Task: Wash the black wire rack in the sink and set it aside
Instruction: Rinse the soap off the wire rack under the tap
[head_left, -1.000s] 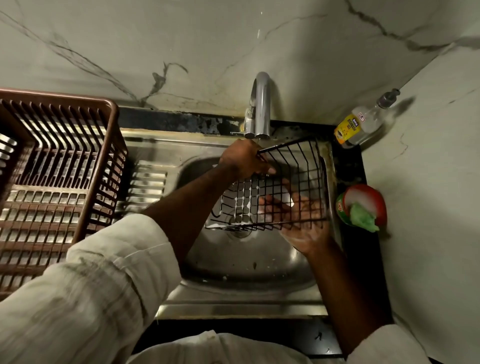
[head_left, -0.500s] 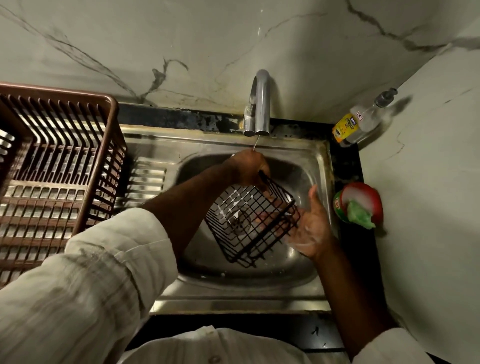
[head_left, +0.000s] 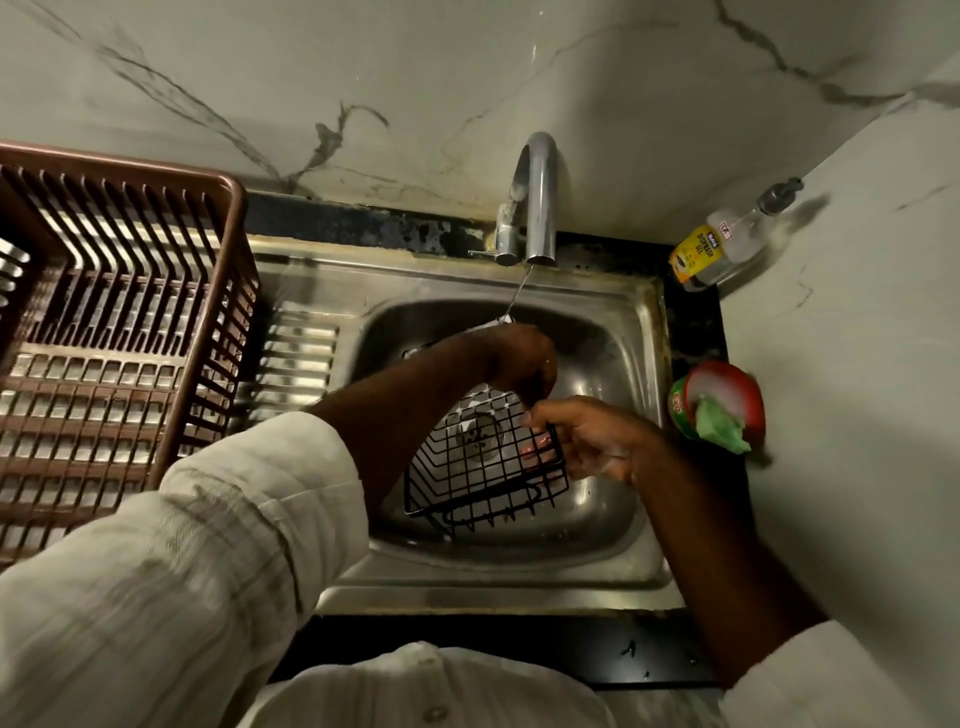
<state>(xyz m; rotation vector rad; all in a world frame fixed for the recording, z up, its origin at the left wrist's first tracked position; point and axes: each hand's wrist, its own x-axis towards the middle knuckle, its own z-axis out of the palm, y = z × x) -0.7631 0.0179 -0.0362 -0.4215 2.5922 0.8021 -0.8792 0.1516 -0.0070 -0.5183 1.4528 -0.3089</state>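
Holds rack (head_left: 485, 470) tilted down inside sink (head_left: 641, 374), near the middle of the basin; cannot tell whether its low corner touches the bottom. Grips the far upper corner with left hand (head_left: 519, 358), fingers curled over the wire, under a thin stream from tap (head_left: 537, 197) that lands on the wrist. Pinches the right rim with right hand (head_left: 587, 436), thumb on top, fingers (head_left: 535, 453) showing through the grid from behind. Looks light and stiff: thin black wire, open mesh, no sag between the two grips. Likely slick, being wet, with what looks like foam on the right hand, so calls for a closed grip, not a fingertip one. Best taken by the outer rim wire or a corner, where several wires meet; thin cross wires probably bend more easily and press into fingers. Probably drips when lifted clear. Offers basket (head_left: 119, 322) on the left as a likely spot for setting aside.
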